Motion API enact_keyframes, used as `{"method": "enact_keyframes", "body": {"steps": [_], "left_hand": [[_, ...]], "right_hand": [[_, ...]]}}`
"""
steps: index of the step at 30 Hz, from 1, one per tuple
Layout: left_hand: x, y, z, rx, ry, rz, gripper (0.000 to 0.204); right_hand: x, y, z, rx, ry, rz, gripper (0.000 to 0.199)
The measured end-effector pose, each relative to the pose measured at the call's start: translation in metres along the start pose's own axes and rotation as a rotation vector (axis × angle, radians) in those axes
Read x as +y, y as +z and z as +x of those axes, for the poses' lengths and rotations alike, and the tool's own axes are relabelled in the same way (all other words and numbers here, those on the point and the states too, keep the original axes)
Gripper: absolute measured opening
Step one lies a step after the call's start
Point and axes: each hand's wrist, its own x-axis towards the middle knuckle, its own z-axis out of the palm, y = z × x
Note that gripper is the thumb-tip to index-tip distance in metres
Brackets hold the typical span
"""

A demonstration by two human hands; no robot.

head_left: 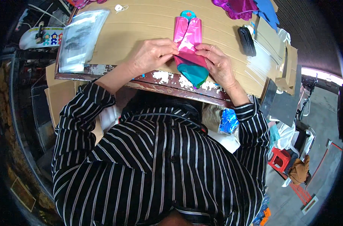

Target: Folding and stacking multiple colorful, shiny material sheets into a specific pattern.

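A folded foil balloon (189, 35), shiny pink with a teal lower end, lies at the near side of the cardboard-covered table. My left hand (153, 53) pinches its left edge between thumb and fingers. On the opposite edge, my right hand (217, 63) grips the foil the same way. The teal part hangs over the table's front edge. A round blue piece with a red mark (188, 15) shows at the balloon's far end. Some fingertips are hidden against the foil.
Clear plastic bags (81, 41) lie at the left of the table (130, 22). A black case (247, 40) rests to the right, beside thin white sticks (265, 62). Purple foil (237, 8) is at the far right. A red stool (280, 160) stands on the floor.
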Motion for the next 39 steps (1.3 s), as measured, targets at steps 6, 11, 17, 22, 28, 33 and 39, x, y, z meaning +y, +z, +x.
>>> {"method": "enact_keyframes", "body": {"steps": [6, 11, 17, 22, 28, 33, 39], "left_hand": [[0.005, -0.002, -0.001, 0.003, -0.036, -0.009, 0.017], [0.008, -0.003, 0.0, -0.001, -0.076, -0.054, 0.018], [0.015, -0.007, -0.001, 0.09, -0.228, -0.164, 0.017], [0.016, -0.003, 0.0, 0.125, -0.35, -0.1, 0.019], [0.017, 0.005, 0.005, 0.184, -0.409, -0.004, 0.02], [0.027, 0.009, 0.015, 0.18, -0.524, 0.146, 0.022], [0.032, 0.018, 0.015, 0.303, -0.519, 0.218, 0.025]], "right_hand": [[0.0, 0.0, -0.003, 0.023, 0.081, 0.027, 0.023], [0.004, 0.0, -0.001, 0.022, 0.091, 0.045, 0.016], [-0.002, 0.003, 0.002, 0.004, 0.183, -0.002, 0.009], [-0.005, 0.003, 0.003, 0.001, 0.281, -0.07, 0.014], [-0.014, 0.01, 0.008, -0.006, 0.404, -0.19, 0.02], [-0.016, 0.019, 0.015, 0.047, 0.423, -0.256, 0.021], [-0.014, 0.021, 0.02, 0.043, 0.457, -0.329, 0.023]]}}
